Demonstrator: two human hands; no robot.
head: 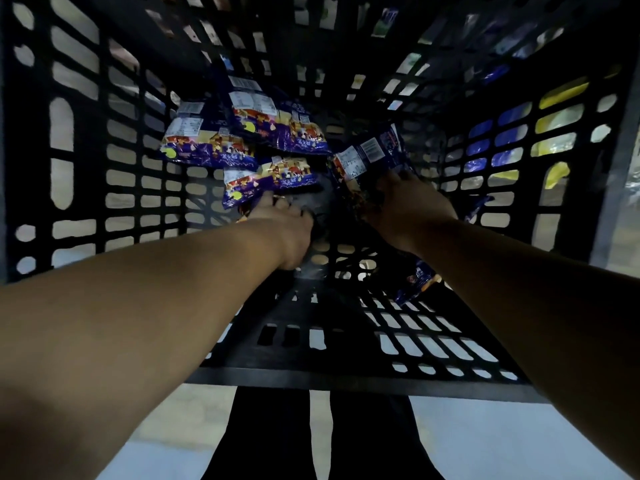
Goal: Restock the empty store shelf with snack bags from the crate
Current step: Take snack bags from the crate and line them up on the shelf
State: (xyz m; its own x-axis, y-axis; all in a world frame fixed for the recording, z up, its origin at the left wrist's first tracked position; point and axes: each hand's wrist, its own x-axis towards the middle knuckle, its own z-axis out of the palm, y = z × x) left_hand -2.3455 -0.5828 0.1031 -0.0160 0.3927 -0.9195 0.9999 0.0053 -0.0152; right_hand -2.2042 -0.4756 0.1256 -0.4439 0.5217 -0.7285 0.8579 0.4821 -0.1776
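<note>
I look down into a deep black slotted crate (86, 174). Several purple snack bags lie at its bottom, one at the far left (204, 140), one behind it (277, 123) and one nearer (270, 178). My left hand (287, 220) reaches in and its fingers close on the lower edge of the nearer bag. My right hand (408, 206) grips another purple snack bag (370, 154) and holds it tilted. A further bag (417, 280) shows under my right forearm. The shelf is out of view.
The crate's walls rise on all sides, and its near rim (346, 375) crosses the lower view. Blue and yellow packaged goods (554, 123) show through the slots at the right. Pale floor (485, 438) and dark trouser legs lie below the rim.
</note>
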